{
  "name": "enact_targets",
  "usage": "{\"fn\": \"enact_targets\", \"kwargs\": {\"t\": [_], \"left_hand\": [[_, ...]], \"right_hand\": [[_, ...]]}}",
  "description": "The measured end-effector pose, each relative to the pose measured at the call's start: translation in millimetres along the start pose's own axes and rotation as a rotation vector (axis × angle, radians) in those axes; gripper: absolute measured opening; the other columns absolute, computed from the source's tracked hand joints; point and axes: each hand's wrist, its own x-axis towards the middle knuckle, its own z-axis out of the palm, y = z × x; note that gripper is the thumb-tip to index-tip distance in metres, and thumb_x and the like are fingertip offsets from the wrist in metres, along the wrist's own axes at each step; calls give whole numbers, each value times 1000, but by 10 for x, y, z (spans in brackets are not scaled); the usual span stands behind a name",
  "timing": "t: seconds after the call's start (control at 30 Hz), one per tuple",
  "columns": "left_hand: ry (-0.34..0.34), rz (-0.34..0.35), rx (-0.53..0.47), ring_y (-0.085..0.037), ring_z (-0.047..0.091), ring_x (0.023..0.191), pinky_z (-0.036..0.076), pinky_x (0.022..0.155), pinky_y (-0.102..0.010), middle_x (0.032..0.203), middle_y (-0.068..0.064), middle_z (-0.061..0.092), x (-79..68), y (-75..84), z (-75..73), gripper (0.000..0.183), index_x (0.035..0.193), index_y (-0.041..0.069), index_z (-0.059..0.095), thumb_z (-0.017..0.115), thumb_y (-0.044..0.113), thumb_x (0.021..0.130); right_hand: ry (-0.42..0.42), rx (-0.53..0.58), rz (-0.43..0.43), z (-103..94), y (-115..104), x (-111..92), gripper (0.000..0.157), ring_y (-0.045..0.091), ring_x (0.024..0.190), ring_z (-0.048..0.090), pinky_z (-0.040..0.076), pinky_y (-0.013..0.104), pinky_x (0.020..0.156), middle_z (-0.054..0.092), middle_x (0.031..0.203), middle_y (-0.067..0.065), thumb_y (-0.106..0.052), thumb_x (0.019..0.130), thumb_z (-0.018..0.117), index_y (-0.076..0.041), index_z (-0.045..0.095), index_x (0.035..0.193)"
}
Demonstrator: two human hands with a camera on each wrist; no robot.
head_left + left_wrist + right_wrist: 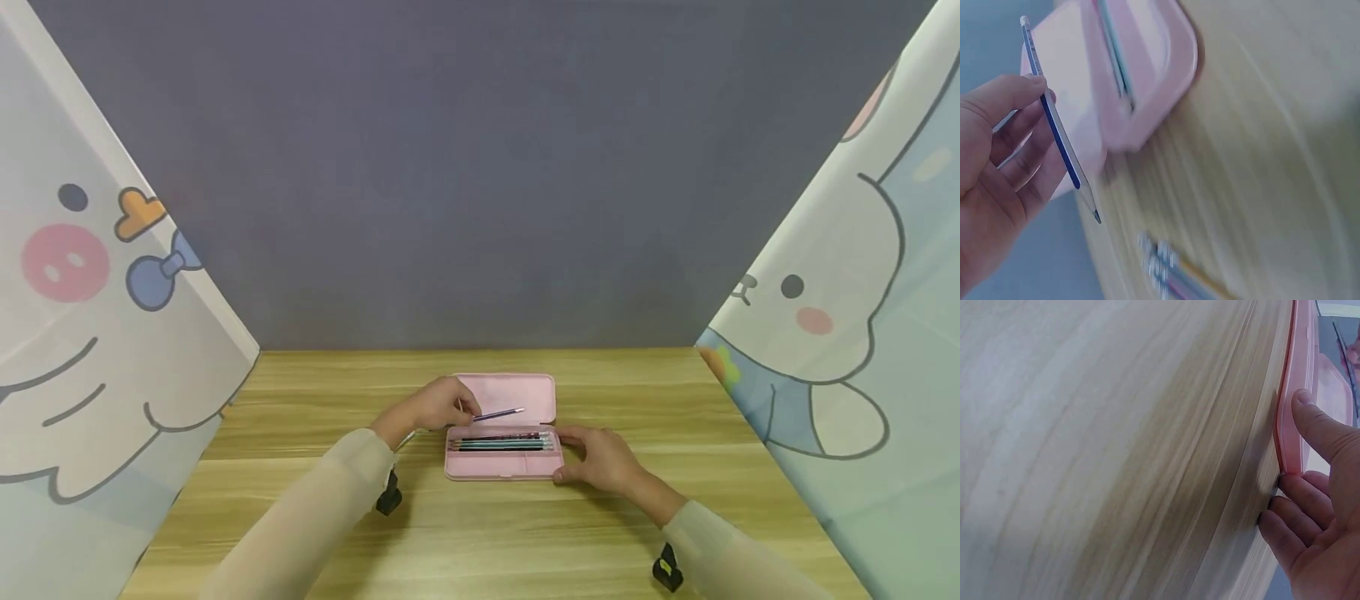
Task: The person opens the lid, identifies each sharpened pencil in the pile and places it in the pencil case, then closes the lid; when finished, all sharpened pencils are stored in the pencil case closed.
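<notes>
A pink pencil case (483, 466) lies open on the wooden table, its lid (517, 393) folded back behind it. Several pencils (498, 446) rest side by side in its long rear compartment. Over the case's left part, my left hand (441, 403) pinches a blue-and-white pencil (1060, 134) between thumb and fingers. That pencil's white eraser end points right, and its sharpened tip shows below the fingers in the left wrist view. My right hand (603, 458) holds the case's right end, thumb (1316, 422) against the front side and fingers round the corner.
In the left wrist view, several more pencils (1179, 275) lie on the table (1260, 187) beside the case; my left arm hides them in the head view. A grey wall (480, 183) stands behind, with cartoon-printed panels (840, 317) on both sides.
</notes>
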Motion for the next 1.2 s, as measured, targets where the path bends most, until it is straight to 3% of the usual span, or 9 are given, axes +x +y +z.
{"fn": "enact_targets", "kwargs": {"t": [0.2,0.47,0.7,1.0,1.2], "left_hand": [[-29,-3,-8,-5,62,76,54,71,-24,89,0,76,223,133,223,14,98,6,81,73,0,89],[-83,-44,49,-3,62,76,53,72,-21,85,3,76,379,265,416,11,95,8,82,77,2,86],[-99,-88,92,-3,64,80,53,77,-22,87,3,77,372,301,486,11,91,10,81,79,2,84],[-68,-60,192,-5,64,81,52,81,-22,88,4,77,360,234,589,12,89,13,81,78,3,83],[-64,-63,182,-3,64,81,52,80,-22,88,6,76,336,220,580,12,92,14,81,78,6,83]], "right_hand": [[5,-2,-13,-15,-2,17,80,34,127,62,44,57,107,74,125,0,-47,66,94,-18,67,136],[4,6,-9,-5,8,-2,77,32,126,64,46,56,107,75,124,0,-49,68,93,-18,68,134],[15,14,-28,-8,16,8,78,33,126,63,46,57,105,74,125,-1,-48,68,93,-20,67,136],[9,9,-22,-8,17,1,78,34,125,63,47,57,105,75,122,-2,-49,67,93,-21,68,136],[3,16,-7,-5,21,-9,78,33,127,62,46,57,106,74,124,-2,-49,68,93,-22,67,136]]}}
